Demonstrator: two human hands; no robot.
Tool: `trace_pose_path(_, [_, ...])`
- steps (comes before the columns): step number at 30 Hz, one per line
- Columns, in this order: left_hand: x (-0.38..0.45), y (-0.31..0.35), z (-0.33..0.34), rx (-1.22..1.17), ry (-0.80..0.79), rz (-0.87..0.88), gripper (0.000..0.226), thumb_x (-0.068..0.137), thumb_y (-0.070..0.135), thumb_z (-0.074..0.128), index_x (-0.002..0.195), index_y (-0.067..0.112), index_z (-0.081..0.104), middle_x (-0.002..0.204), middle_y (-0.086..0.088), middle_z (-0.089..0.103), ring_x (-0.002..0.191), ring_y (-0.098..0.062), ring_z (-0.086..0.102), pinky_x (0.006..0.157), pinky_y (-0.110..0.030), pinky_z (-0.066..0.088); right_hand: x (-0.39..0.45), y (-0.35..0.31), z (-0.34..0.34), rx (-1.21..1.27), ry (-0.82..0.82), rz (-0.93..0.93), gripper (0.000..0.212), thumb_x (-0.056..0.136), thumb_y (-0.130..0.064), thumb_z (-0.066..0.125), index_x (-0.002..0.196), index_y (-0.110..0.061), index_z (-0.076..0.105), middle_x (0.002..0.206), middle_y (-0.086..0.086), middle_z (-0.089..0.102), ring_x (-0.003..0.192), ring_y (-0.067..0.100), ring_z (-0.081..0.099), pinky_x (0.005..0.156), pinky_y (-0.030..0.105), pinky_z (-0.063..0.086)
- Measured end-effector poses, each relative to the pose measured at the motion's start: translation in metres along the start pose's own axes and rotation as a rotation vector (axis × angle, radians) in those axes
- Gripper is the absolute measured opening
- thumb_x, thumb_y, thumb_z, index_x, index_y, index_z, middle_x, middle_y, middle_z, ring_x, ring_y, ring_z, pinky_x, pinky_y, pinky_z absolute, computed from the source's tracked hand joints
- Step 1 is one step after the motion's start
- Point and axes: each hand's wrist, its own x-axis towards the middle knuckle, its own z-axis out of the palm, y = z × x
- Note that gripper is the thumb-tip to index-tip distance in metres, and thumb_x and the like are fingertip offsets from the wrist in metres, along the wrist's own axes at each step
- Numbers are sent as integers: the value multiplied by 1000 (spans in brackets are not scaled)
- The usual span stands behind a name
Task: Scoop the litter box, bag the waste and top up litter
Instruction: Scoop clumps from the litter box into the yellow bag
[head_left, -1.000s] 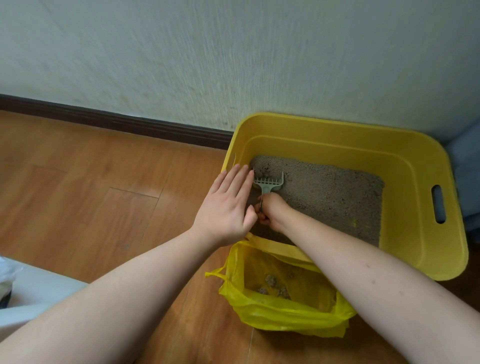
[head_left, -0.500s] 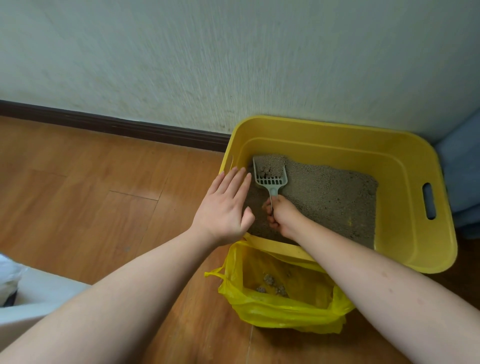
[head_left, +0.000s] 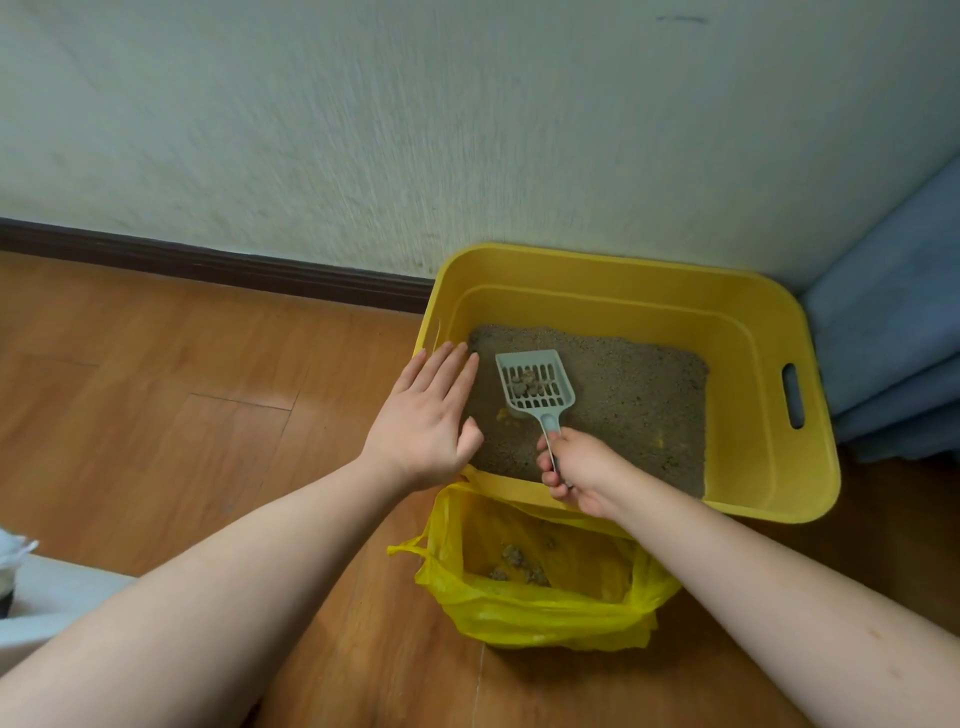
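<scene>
Right hand (head_left: 576, 470) gripping slotted scoop (head_left: 535, 387) with clumps over litter, left hand (head_left: 428, 421) flat, fingers straight, at yellow litter box (head_left: 769, 322) left rim, yellow bag (head_left: 540, 613) at near edge on floor (head_left: 156, 405)

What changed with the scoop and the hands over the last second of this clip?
The scoop came up out of the litter and now sits level above it with a few clumps in its slotted head; a second ago its teeth were dug in. The right hand kept its grip on the handle. The left hand stayed flat by the yellow box rim, and the yellow bag stayed put.
</scene>
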Motion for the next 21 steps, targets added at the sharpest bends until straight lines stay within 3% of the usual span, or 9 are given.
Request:
trace_pose_path(10, [0,-2,1,-6,18,13,74,88,45,23,153,10,25,160,-11,22,150,-23,12,122,-39,0,-27,20,-1,-108,17,-111,27,105,-30,31,92,-14,49,65,-1,46,47,8,37,38,18,27])
trace_pose_path(21, [-1,-2,2,-22,11,29,76,86,44,19,153,9,26,160,-12,23,149,-24,13,122,-41,4,-90,64,-46,-263,-46,-200,26,105,-25,32,94,-10,51,62,-3,47,47,7,37,41,19,26])
